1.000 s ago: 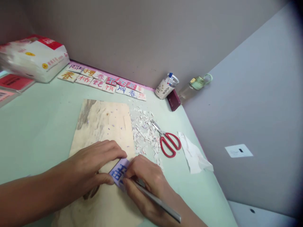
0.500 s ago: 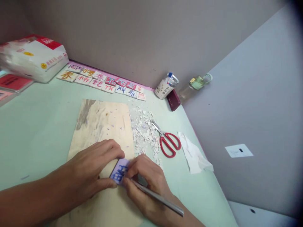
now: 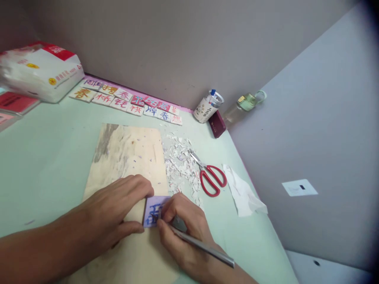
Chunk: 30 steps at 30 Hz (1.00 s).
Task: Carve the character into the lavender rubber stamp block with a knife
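On the wooden board (image 3: pixel 133 154) lies a small lilac block (image 3: pixel 156 200) with a blue character on its face. My left hand (image 3: pixel 121 209) pinches its left side, forefinger at the upper corner and thumb at the lower one. In my right hand (image 3: pixel 186 227) is a craft knife (image 3: pixel 204 246) with a slim silver handle, held like a pen. Its dark tip meets the blue character; the right fingers partly cover the block's right side. A few lilac shavings are scattered on the board.
White scraps (image 3: pixel 180 161) spread right of the board, beside red-handled scissors (image 3: pixel 209 175) and a crumpled tissue (image 3: pixel 242 193). Behind are rows of character tiles (image 3: pixel 121 103), a can (image 3: pixel 205 108), a dark red box (image 3: pixel 217 125), a bottle (image 3: pixel 244 106) and a tissue pack (image 3: pixel 50 75).
The lilac block has turned a little between my fingers and sits straighter on the board. My right hand has shifted slightly right with the knife.
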Each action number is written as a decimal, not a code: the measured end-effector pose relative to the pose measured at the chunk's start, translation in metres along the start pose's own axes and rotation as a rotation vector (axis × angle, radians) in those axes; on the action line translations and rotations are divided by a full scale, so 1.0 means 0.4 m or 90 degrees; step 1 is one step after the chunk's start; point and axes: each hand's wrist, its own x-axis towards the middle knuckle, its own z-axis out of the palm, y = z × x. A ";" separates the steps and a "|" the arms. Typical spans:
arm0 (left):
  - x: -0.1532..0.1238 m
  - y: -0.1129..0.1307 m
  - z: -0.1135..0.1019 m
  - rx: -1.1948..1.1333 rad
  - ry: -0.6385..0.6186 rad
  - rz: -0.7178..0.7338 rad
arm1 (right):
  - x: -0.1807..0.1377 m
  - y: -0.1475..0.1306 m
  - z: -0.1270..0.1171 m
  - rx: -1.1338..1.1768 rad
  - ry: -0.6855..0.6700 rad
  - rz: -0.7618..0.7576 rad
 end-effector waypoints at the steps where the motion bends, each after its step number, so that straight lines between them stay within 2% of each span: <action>1: 0.000 0.001 0.000 -0.002 0.004 0.000 | 0.001 0.000 0.001 0.000 0.001 0.003; 6: 0.001 0.011 0.012 0.027 0.056 0.007 | 0.005 -0.002 0.004 -0.003 0.007 -0.003; 11: 0.002 0.011 0.019 0.048 0.064 0.013 | -0.001 0.000 0.009 -0.004 0.007 -0.019; 17: 0.003 0.002 0.016 0.056 0.056 0.024 | -0.004 0.010 0.021 -0.022 0.046 -0.086; 20: 0.006 0.001 0.006 0.021 0.039 0.049 | -0.002 0.006 0.017 -0.026 0.033 -0.073; 25: 0.019 -0.001 0.001 -0.067 0.020 0.156 | 0.000 -0.002 0.007 -0.014 0.010 -0.047; 30: 0.023 -0.007 0.011 -0.096 0.002 0.150 | -0.001 -0.001 0.001 0.022 -0.012 0.009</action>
